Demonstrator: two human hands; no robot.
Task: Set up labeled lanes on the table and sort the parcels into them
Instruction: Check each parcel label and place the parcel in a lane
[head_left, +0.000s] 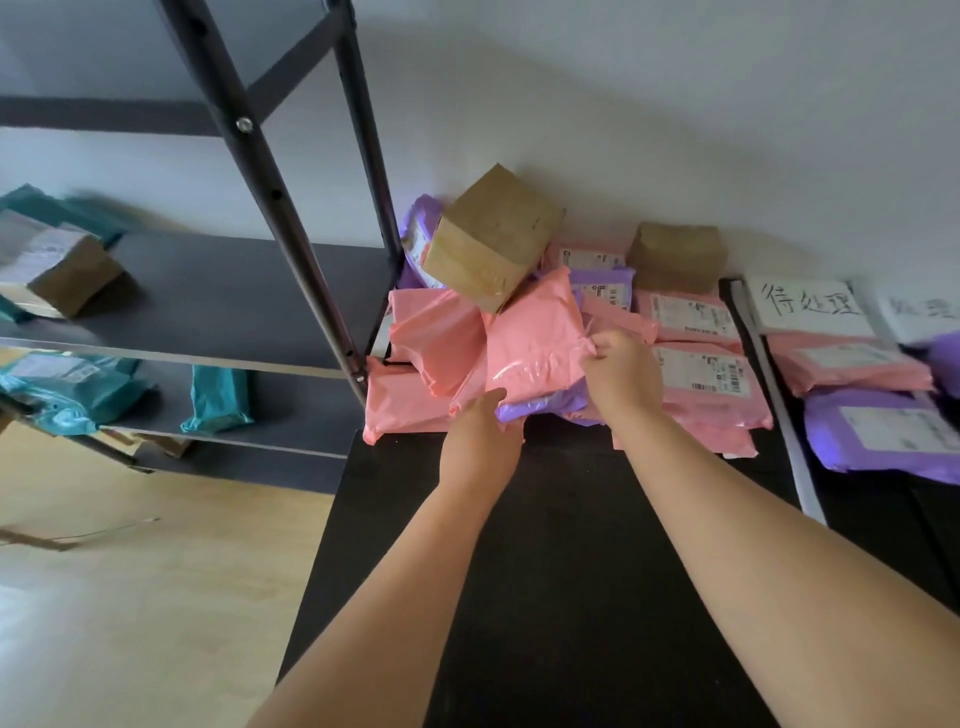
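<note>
One pink parcel (535, 348) at the bench (545, 545) rear is grasped by left grip (480, 431) at its lower edge, right grip (621, 374) pinching its side.

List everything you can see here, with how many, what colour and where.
Held mailer: one, pink, pile's front.
Pile mailers: many, pink and purple, table's far end.
Table boxes: two, brown, one tilted atop the pile, one by the wall.
Label sheets: two, white, far right.
Divider strip: one, white, right of the pile.
Lane mailers: a few, pink and purple, below the labels.
Shelf unit: one, dark, left.
Shelf mailers: several, teal, on its shelves.
Shelf box: one, brown, upper shelf.
Table: one, black.
Left hand: grips the held mailer's lower edge.
Right hand: pinches its right edge.
</note>
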